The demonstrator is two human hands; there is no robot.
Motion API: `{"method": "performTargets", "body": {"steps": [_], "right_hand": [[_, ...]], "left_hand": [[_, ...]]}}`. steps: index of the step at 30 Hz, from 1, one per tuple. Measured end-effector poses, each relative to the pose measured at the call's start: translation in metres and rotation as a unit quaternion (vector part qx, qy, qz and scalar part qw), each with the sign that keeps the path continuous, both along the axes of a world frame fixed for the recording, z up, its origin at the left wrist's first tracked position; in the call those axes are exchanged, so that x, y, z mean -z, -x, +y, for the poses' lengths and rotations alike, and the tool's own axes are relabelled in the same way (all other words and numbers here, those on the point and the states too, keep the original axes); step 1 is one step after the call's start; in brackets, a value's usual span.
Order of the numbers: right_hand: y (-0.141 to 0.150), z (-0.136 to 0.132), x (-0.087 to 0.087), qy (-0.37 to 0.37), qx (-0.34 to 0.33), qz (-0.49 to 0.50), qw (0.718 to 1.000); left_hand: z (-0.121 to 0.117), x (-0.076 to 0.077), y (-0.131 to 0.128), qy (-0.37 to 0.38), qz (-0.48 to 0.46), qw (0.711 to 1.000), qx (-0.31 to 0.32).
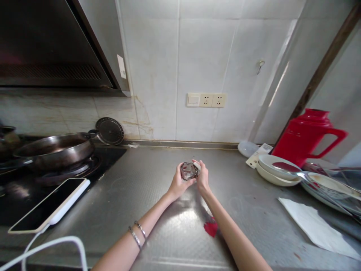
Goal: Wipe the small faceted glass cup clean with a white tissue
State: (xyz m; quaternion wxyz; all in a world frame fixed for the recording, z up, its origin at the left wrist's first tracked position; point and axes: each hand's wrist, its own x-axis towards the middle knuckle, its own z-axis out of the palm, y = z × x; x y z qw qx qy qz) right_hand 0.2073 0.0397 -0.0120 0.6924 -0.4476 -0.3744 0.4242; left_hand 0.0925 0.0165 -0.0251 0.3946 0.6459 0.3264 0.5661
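Over the middle of the metal counter (135, 203), both hands are closed around a small, dark-tinted see-through cup-like thing (188, 171) with a faceted look. My left hand (179, 183) wraps its left and near side. My right hand (203, 177) grips its right side, and a small pale piece (196, 165) shows by those fingers; I cannot make out what it is. A red scrap with a jagged edge (211, 227) lies on the counter beside my right forearm, partly hidden by it.
At left, a steel pan (56, 152) sits on the black stove (113, 153), with a phone (49, 207) and white cable nearby. A red thermos jug (306, 135), stacked bowls (278, 177), a patterned plate (327, 184) and a white paper sheet (316, 226) stand or lie at right.
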Motion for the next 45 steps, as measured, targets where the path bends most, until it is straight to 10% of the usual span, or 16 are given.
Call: {"method": "performTargets", "body": {"steps": [9,21,29,45], "right_hand": [[0.009,0.002,0.004,-0.025,-0.099,0.074,0.992],[0.022,0.003,0.020,-0.051,-0.027,-0.053,0.997],[-0.003,0.012,0.012,-0.038,-0.001,-0.027,0.999],[-0.003,-0.001,-0.006,-0.010,-0.086,-0.008,0.996]], "left_hand": [[-0.001,0.000,0.000,-0.017,-0.002,1.000,0.007],[0.004,0.006,0.002,-0.007,0.035,0.992,-0.125],[0.005,0.008,0.006,-0.051,0.095,0.994,0.016],[0.002,-0.006,0.013,-0.033,0.137,0.990,-0.017]]}}
